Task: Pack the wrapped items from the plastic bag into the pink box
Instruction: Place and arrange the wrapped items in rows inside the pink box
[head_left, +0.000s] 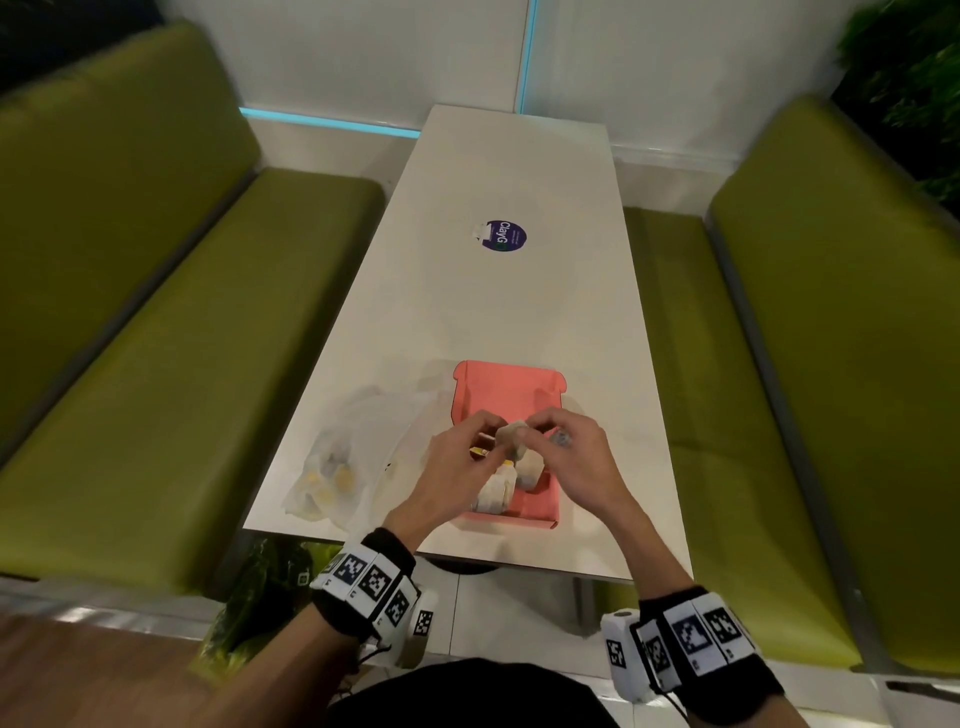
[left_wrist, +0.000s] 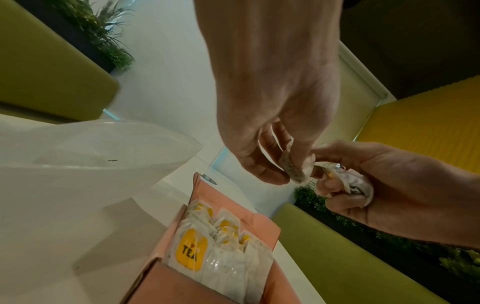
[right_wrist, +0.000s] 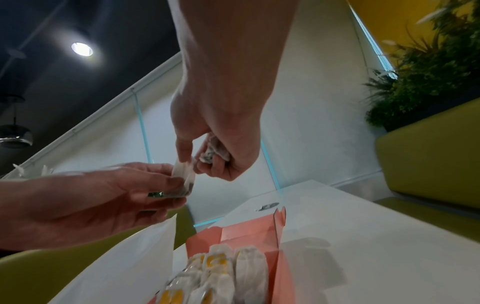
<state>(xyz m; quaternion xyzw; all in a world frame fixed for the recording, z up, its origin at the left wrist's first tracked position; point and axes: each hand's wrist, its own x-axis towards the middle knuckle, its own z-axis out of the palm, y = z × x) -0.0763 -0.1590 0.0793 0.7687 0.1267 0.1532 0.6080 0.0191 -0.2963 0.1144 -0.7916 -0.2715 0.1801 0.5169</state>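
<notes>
- Small white paper-wrapped tea sachet (left_wrist: 294, 172): crumpled, held above the open pink cardboard box (head_left: 511, 387) on the tabletop (head_left: 519, 301)
- Left hand (head_left: 457, 467): fingers curled, pinching the sachet; right hand (head_left: 576, 457): pinches its other end, a second crumpled sachet (left_wrist: 355, 183) in the palm

Your pink box (head_left: 511, 387) sits salmon-pink on the white table (head_left: 519, 312). The wrapped items (left_wrist: 215, 246) inside that box are white, speckled, several with a yellow label; one label carries dark letters reading TEA. Left of the box, the plastic bag (head_left: 343, 457) is cloudy translucent white with yellow showing through. Beyond the box lies a round dark purple sticker (head_left: 504, 236) with white lettering. Olive-green benches (head_left: 156, 338) flank the table. Your wristbands (head_left: 371, 582) are black with black-and-white square-patterned tags.
</notes>
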